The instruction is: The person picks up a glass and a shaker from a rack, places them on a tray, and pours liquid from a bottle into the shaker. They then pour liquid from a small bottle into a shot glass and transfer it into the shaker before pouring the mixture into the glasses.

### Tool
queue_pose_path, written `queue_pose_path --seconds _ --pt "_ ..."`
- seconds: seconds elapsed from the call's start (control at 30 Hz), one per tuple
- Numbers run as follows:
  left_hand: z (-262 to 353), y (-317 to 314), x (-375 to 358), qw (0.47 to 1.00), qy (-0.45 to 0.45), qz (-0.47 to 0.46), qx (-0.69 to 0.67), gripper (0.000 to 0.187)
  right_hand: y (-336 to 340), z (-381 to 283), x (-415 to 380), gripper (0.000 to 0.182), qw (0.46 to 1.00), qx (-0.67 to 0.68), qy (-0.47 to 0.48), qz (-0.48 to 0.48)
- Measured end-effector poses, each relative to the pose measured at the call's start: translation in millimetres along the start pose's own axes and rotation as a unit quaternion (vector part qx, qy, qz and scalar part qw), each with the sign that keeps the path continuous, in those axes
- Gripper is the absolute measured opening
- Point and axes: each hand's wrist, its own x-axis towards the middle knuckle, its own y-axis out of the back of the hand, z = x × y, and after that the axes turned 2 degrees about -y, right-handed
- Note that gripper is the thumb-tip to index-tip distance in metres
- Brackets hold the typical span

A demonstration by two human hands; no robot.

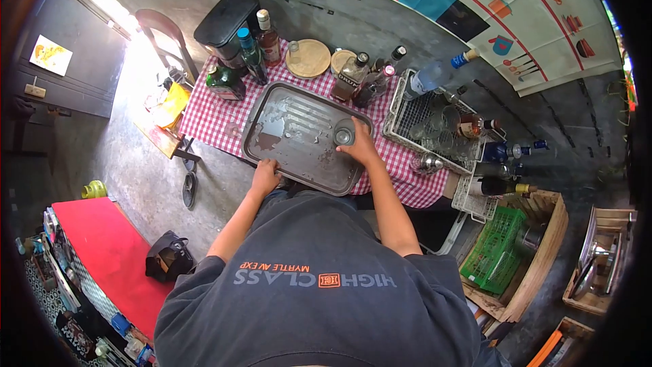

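A dark rectangular serving tray (288,153) with wet patches and ridges lies on a red-and-white checked tablecloth (214,112). At the tray's near-left edge, my left hand (267,175) is closed over the rim. My right hand (360,144) grips a small clear drinking glass (343,133) at the tray's right side, fingers around its wall. Seen from above, the glass has its round mouth showing.
Bottles, including a green bottle (225,83) and a square brown bottle (350,76), line the table's back beside a round wooden board (308,59). Right of the tray stands a wire rack (401,126) with glasses and bottles. A green crate (494,248) sits lower right.
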Motion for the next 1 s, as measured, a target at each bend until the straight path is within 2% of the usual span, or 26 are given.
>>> queue_pose_path --seconds 0.2,0.33,0.57,0.67,1.0 --pt "-32.2 30.8 6.4 1.0 0.001 -0.014 0.01 0.025 -21.1 -21.6 7.9 0.111 0.998 0.05 -0.031 -0.016" --pt "-55.3 52.9 19.0 0.996 -0.017 -0.075 -0.044 0.025 -39.3 -47.8 9.2 0.11 0.996 0.069 -0.058 0.013" --pt "-73.2 78.4 46.4 0.974 -0.101 -0.195 -0.049 0.025 -59.3 -81.0 22.3 0.109 0.993 0.083 -0.072 0.039" --pt "-69.5 86.2 54.2 0.965 -0.083 -0.244 -0.042 0.025 -61.3 -77.7 30.1 0.109 0.993 0.096 -0.054 0.044" --pt "-86.6 75.5 63.6 0.961 -0.095 -0.255 -0.053 0.027 -44.2 -80.3 43.4 0.108 0.994 0.092 -0.052 -0.024"
